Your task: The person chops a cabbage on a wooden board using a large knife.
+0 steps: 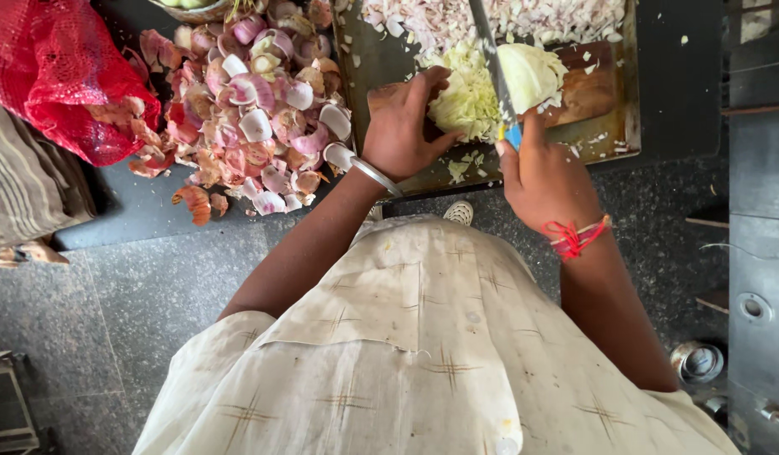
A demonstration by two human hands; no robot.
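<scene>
At the far left, a red mesh sack [65,76] slumped on the dark counter [145,206], with a striped cloth [27,181] just below it. Beside the sack lay a broad heap of pink and white onion peels [246,109], spreading right up to the edge of a metal tray [630,126]. A basket rim [191,10] showed at the top, partly cut off by the frame.

The person's left hand [402,126], a metal bangle [374,175] on its wrist, pressed down on the shredded cabbage [465,101]; its grip was closed over the shreds and the near end of a wooden cutting board [588,88] that sat inside the tray. The uncut cabbage piece [531,74] rested on that board, touching the blade on its right side. The knife [491,59] stood nearly upright between shreds and uncut piece, its blade hiding part of the cut face.

The right hand [545,181], a red thread [571,238] tied at the wrist, had its grip clamped around the knife's blue handle [513,135]. Behind the board, chopped onion [507,21] covered the tray's far end. A steel surface [760,253] flanked the right edge, and the person's pale checked garment [423,354] filled the foreground, blocking the counter's near edge.
</scene>
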